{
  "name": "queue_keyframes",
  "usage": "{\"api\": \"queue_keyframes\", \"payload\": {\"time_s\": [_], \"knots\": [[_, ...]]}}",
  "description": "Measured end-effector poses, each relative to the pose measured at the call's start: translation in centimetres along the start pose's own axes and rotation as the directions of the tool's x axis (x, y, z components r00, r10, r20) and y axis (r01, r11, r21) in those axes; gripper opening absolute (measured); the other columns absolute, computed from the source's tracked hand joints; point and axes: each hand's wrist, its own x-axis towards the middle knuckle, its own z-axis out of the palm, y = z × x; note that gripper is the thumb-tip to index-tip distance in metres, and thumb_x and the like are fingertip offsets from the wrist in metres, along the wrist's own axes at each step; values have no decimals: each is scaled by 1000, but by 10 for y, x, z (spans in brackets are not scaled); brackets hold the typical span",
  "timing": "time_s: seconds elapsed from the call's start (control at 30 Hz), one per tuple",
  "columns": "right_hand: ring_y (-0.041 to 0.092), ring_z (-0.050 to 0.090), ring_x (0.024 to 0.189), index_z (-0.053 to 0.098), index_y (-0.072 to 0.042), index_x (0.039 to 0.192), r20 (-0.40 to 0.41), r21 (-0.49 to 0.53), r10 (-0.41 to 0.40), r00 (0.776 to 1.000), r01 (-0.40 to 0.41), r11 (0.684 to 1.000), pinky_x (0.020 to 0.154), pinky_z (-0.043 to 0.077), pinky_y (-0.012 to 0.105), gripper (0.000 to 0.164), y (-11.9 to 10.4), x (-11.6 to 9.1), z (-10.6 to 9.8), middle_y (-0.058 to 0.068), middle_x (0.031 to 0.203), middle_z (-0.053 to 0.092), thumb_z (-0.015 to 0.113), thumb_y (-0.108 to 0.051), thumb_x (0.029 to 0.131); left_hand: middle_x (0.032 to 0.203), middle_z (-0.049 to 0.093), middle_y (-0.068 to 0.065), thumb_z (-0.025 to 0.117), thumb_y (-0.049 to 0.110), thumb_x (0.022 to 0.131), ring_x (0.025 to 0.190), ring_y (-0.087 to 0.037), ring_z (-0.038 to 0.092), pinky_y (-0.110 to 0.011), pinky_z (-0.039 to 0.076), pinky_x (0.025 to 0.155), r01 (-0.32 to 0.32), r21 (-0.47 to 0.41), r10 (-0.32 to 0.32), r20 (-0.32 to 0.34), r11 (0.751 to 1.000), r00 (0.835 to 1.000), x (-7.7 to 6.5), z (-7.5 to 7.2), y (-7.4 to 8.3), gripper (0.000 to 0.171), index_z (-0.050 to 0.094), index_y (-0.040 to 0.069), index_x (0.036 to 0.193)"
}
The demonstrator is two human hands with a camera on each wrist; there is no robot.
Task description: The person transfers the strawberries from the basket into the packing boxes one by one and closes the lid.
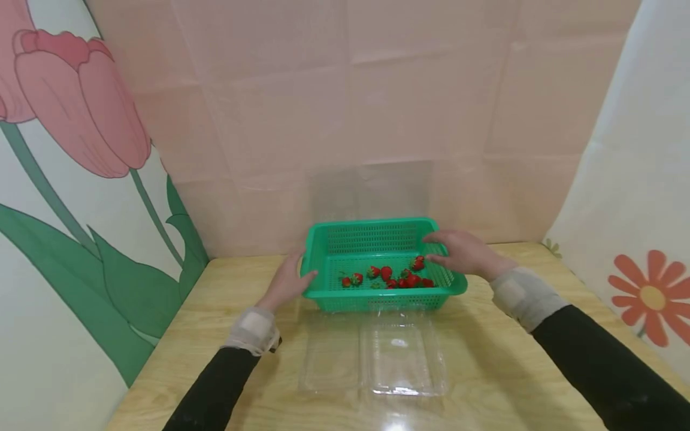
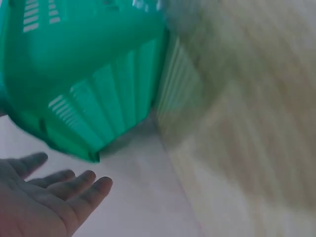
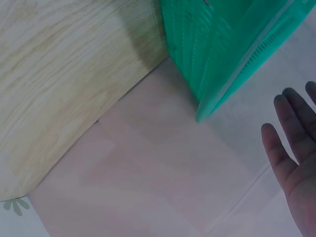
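A green plastic basket (image 1: 377,302) stands at the back of the table with several strawberries (image 1: 412,280) inside, mostly toward its right front. My left hand (image 1: 287,281) is at the basket's left side, its fingers extended; in the left wrist view a gap shows between the fingers and the rim. On the other side, my right hand (image 1: 466,254) hovers by the right rim, fingers spread and holding nothing. In front of the basket lies a clear plastic clamshell box (image 1: 401,359), opened flat with its two halves side by side.
The wooden table (image 1: 501,371) ends at a pink cloth backdrop (image 1: 409,108) close behind the basket. Printed cloth panels flank it, with tulips (image 1: 81,102) on the left and a red flower (image 1: 652,297) on the right.
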Motion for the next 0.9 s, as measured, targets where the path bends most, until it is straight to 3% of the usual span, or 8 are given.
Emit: {"api": "queue_keyframes", "payload": {"time_s": [0.2,0.33,0.53,0.73,0.8,0.9], "knots": [[33,62,106,66,2,117,53,2,-26,998,26,1000,91,47,50,36,-2,9,5,15,114,67,70,-20,89,149,37,-17,63,24,93,131,-36,41,-51,38,102,82,-183,-85,-5,980,996,-8,13,1,75,22,9,154],[34,62,105,68,0,115,107,9,-31,994,30,999,91,47,50,32,0,16,9,13,114,67,70,-17,88,146,39,-23,61,15,93,125,-39,46,-51,42,99,124,-254,-134,-21,959,991,-11,21,4,74,19,6,154],[28,64,96,70,-4,106,219,-8,-19,976,21,1000,83,51,47,22,-5,26,9,8,105,69,71,-12,86,137,47,-24,55,6,93,121,-38,50,-51,41,98,194,-330,-213,-21,924,977,-13,29,3,69,21,3,152],[13,56,73,72,-9,89,309,-31,-54,950,67,997,66,50,36,8,-14,42,8,-3,81,65,74,-9,81,131,50,-27,52,1,86,116,-39,52,-52,42,96,201,-368,-236,-51,908,970,-14,33,3,71,22,2,151],[14,52,67,72,-7,86,332,-35,-44,942,59,998,62,47,36,8,-18,49,8,-1,76,62,75,-7,79,131,50,-27,52,1,85,117,-39,51,-52,41,98,205,-380,-245,-61,902,968,-15,33,3,72,23,2,151],[19,59,73,73,-5,89,387,-81,14,922,19,997,65,50,39,13,-26,60,12,2,81,66,77,-9,78,133,49,-27,52,1,85,119,-40,49,-53,39,100,212,-399,-258,-64,892,964,-17,33,5,73,23,3,151]]}}
